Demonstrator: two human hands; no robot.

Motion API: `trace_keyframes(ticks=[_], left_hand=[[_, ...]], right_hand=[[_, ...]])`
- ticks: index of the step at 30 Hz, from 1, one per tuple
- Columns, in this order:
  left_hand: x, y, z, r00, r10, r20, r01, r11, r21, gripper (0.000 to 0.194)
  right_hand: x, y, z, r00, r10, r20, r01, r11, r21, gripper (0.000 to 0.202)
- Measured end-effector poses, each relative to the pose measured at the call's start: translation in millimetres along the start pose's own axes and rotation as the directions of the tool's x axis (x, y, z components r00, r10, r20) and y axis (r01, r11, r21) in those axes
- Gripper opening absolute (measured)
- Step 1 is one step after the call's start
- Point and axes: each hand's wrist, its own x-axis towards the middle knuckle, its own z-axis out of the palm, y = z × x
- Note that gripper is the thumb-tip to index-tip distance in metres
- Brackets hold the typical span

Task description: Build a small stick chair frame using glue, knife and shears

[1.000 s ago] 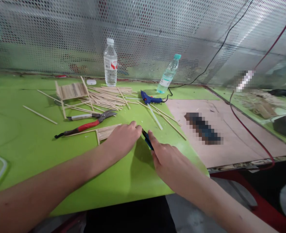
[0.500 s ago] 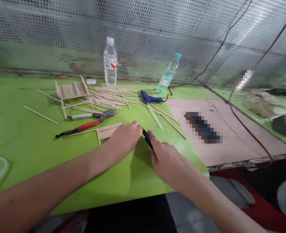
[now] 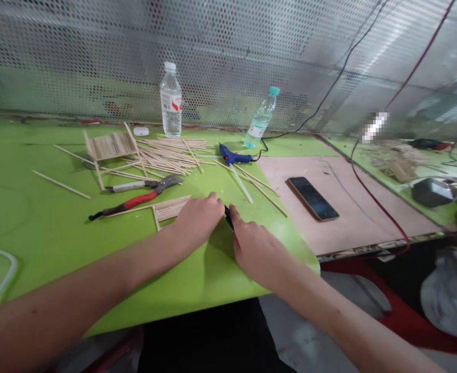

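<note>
My left hand (image 3: 203,215) is closed at the right end of a flat panel of wooden sticks (image 3: 171,208); what its fingers pinch is hidden. My right hand (image 3: 251,243) is wrapped round a dark tool (image 3: 229,217), whose tip is beside my left fingertips. Red-and-white handled pruning shears (image 3: 143,197) lie just beyond the panel. Behind them a small stick-built frame (image 3: 112,146) stands next to a pile of loose sticks (image 3: 170,155). A blue glue gun (image 3: 234,155) rests right of the pile.
Two bottles, one clear (image 3: 171,103) and one greenish (image 3: 261,122), stand by the mesh wall (image 3: 212,52). A phone (image 3: 312,198) lies on the pinkish board (image 3: 352,207). A cable hangs at right. Part of another person shows at the right edge.
The view has shifted slightly, so the scene sits further left. My hands stay together at the panel's end, and less of the dark tool shows.
</note>
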Motion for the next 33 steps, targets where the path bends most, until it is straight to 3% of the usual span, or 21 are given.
trace_keyframes(ticks=[16, 23, 28, 33], left_hand=[[1.1, -3.0, 1.9, 0.999, -0.037, 0.018, 0.038, 0.998, -0.053, 0.034], [3.4, -11.6, 0.8, 0.998, -0.057, 0.012, 0.058, 0.996, -0.066, 0.033], [1.8, -10.9, 1.1, 0.998, -0.056, 0.014, 0.057, 0.996, -0.075, 0.032], [-0.7, -11.5, 3.9, 0.996, -0.094, 0.003, 0.094, 0.994, -0.062, 0.031]], right_hand=[[-8.6, 5.2, -1.9, 1.0, 0.009, 0.026, -0.01, 0.999, 0.033, 0.066], [10.9, 4.4, 4.0, 0.999, -0.04, -0.021, 0.042, 0.997, 0.062, 0.069], [5.3, 10.3, -5.3, 0.999, -0.042, 0.005, 0.041, 0.998, 0.037, 0.067], [4.0, 19.3, -15.7, 0.993, -0.12, 0.009, 0.119, 0.991, 0.058, 0.062]])
